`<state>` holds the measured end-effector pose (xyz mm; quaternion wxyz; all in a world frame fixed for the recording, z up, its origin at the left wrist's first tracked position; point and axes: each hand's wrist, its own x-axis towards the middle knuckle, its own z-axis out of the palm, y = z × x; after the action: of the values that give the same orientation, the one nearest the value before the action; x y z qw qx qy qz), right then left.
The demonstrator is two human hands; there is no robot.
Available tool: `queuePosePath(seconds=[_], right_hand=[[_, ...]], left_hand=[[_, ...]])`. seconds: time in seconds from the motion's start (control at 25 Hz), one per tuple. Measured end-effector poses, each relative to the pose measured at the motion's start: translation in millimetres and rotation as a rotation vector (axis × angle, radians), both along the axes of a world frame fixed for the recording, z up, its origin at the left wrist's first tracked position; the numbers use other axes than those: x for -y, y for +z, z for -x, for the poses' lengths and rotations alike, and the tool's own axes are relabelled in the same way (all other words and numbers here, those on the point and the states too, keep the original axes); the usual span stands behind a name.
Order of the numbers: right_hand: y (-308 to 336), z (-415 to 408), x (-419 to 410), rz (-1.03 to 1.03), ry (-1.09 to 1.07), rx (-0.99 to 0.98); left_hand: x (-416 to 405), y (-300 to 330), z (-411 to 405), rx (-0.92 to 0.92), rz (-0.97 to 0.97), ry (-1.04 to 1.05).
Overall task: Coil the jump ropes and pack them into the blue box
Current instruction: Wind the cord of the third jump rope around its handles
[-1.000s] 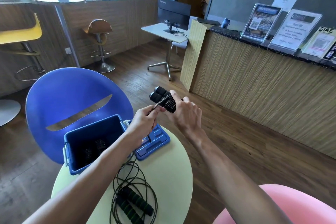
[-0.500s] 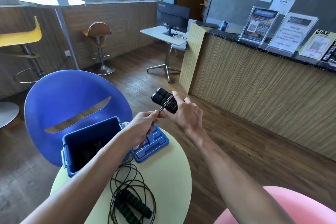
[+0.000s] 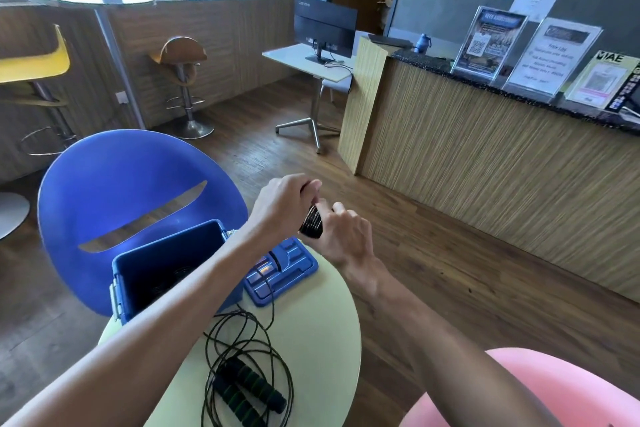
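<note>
spare rope (image 3: 247,388) loose on the desk (image 3: 322,340) up front, open blue box (image 3: 166,270) and lid (image 3: 280,269) behind it, right hand (image 3: 346,236) clenched round the rope bundle (image 3: 310,225) above the lid, left hand (image 3: 282,206) fingers pinching its top

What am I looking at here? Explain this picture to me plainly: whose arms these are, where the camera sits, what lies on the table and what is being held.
There is no machine: a person wears one wide-angle camera on the head, looking forward and down at their own bare arms. The right hand grips the black foam handles of a jump rope, wound with its thin cord, and the left hand pinches something at the top of that bundle, probably the cord. On the round pale green table stand an open blue plastic box, its blue lid lying beside it, and a second, loosely heaped black jump rope with green-striped handles.
</note>
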<state>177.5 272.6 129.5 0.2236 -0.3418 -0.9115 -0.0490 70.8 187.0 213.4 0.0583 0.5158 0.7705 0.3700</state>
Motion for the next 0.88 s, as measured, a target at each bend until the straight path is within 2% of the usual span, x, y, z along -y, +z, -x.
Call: queuePosePath(seconds=[0.2, 0.36, 0.44, 0.6, 0.76, 0.88], right_hand=[[-11.1, -0.1, 18.4, -0.077, 0.110, 0.007], [7.1, -0.5, 8.7, 0.143, -0.046, -0.076], [15.3, -4.0, -2.6, 0.197, -0.080, -0.050], [17.9, -3.4, -2.9, 0.315, -0.053, -0.051], [28.2, -4.4, 0.3, 0.392, -0.036, -0.126], [40.7, -8.6, 1.2, 0.475, 0.022, -0.146]], left_hand=[[-8.2, 20.6, 21.1, -0.116, 0.060, 0.013], [14.7, -1.2, 3.3, -0.141, 0.076, -0.064], [32.1, -24.5, -7.3, -0.032, 0.055, -0.042], [40.1, -54.7, -13.2, 0.324, 0.070, -0.032], [45.3, -74.1, 7.5, 0.623, 0.126, -0.180], [52.6, -88.4, 19.2, 0.633, 0.092, -0.291]])
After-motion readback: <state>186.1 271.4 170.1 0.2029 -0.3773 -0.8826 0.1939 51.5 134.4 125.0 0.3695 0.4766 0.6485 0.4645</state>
